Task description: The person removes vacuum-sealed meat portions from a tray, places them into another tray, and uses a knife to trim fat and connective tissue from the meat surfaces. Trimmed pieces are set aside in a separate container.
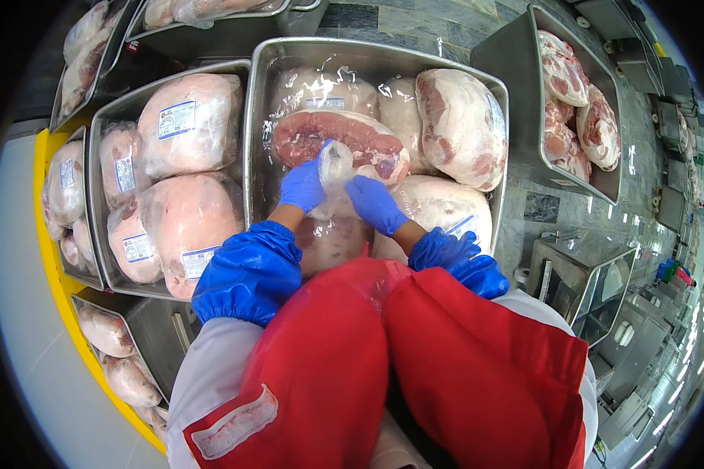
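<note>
In front of me, my left hand (303,187), in a blue glove, is closed on a bunched clear plastic bag (335,166). My right hand (373,204), also gloved, pinches the bag's right side with bent fingers. Just beyond both hands lies a long dark-red cut of meat (328,134) with a pale fat edge. It rests on other wrapped meat in a deep metal bin (260,102). Beside it on the right sits a big piece of meat with white fat (461,129). Below my right hand lies another pale, labelled piece (440,207).
Left of the bin, a second metal bin (95,195) holds several bagged, labelled meat pieces. A tall bin with raw meat (541,117) stands at the right on the tiled floor (516,207). A yellow rail (45,234) curves along the left. A metal stand (583,273) is at the lower right.
</note>
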Demonstrator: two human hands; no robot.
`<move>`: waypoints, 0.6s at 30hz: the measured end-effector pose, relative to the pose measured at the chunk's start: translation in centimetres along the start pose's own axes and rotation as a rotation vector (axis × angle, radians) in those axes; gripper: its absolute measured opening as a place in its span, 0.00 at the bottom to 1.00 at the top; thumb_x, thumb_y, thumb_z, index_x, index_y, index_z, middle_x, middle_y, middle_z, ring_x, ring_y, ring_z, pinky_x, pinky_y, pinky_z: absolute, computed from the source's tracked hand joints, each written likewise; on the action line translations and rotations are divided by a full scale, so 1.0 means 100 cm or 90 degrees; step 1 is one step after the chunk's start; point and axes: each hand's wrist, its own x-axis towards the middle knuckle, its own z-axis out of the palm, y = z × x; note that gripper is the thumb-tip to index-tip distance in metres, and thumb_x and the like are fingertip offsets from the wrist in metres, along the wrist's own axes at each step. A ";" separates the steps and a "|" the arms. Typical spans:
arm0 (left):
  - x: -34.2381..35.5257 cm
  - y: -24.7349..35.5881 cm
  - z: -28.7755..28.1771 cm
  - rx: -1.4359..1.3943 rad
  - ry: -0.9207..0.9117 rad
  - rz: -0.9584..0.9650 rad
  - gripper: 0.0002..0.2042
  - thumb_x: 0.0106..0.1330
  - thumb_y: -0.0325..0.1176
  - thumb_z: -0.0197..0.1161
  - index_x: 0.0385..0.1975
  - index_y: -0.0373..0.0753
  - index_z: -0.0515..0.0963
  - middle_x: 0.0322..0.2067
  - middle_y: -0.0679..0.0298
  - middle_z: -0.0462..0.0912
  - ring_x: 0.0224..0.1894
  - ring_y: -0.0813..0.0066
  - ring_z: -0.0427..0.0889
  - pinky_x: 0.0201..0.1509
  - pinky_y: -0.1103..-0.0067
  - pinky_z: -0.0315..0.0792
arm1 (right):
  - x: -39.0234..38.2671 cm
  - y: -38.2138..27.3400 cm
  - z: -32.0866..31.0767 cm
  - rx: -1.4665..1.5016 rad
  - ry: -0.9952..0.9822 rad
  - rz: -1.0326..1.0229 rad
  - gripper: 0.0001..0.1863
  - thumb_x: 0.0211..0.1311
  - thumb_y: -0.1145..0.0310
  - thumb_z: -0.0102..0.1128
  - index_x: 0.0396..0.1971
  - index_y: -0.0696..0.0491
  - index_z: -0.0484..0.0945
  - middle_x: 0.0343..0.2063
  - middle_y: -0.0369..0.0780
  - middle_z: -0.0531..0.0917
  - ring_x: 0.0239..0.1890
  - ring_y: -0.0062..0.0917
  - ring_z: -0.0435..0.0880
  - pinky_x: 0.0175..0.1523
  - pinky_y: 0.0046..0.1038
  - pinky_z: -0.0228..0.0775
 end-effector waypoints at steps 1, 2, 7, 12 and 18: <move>0.002 -0.002 0.002 -0.003 0.016 0.007 0.20 0.46 0.41 0.60 0.39 0.41 0.73 0.34 0.51 0.77 0.36 0.53 0.77 0.39 0.66 0.71 | -0.001 -0.001 -0.001 -0.003 0.002 0.010 0.15 0.59 0.62 0.43 0.25 0.60 0.70 0.25 0.53 0.75 0.31 0.48 0.73 0.36 0.41 0.63; 0.003 -0.003 0.003 -0.005 0.031 0.011 0.20 0.46 0.42 0.60 0.40 0.42 0.72 0.34 0.52 0.77 0.37 0.53 0.77 0.39 0.66 0.71 | -0.003 -0.008 -0.005 -0.005 0.002 0.020 0.15 0.59 0.62 0.43 0.25 0.59 0.70 0.24 0.53 0.75 0.30 0.48 0.73 0.36 0.41 0.64; -0.007 0.002 -0.013 -0.057 -0.026 -0.022 0.25 0.46 0.39 0.60 0.48 0.44 0.68 0.40 0.49 0.75 0.41 0.52 0.75 0.43 0.65 0.70 | -0.018 -0.023 0.003 -0.015 0.025 0.016 0.14 0.58 0.62 0.44 0.24 0.59 0.69 0.24 0.54 0.74 0.29 0.48 0.73 0.34 0.41 0.64; 0.002 -0.007 -0.015 -0.073 0.025 0.033 0.25 0.50 0.40 0.57 0.50 0.43 0.65 0.43 0.49 0.73 0.44 0.52 0.73 0.46 0.66 0.68 | -0.015 0.011 0.028 -0.081 -0.040 -0.045 0.14 0.58 0.62 0.45 0.26 0.60 0.68 0.32 0.52 0.73 0.40 0.44 0.70 0.39 0.40 0.62; 0.014 -0.076 0.073 -0.157 0.044 0.102 0.30 0.52 0.49 0.57 0.52 0.37 0.63 0.40 0.51 0.76 0.40 0.58 0.76 0.42 0.69 0.70 | -0.084 0.028 -0.001 -0.050 0.190 -0.013 0.16 0.53 0.62 0.50 0.37 0.58 0.70 0.34 0.50 0.73 0.39 0.41 0.71 0.42 0.37 0.63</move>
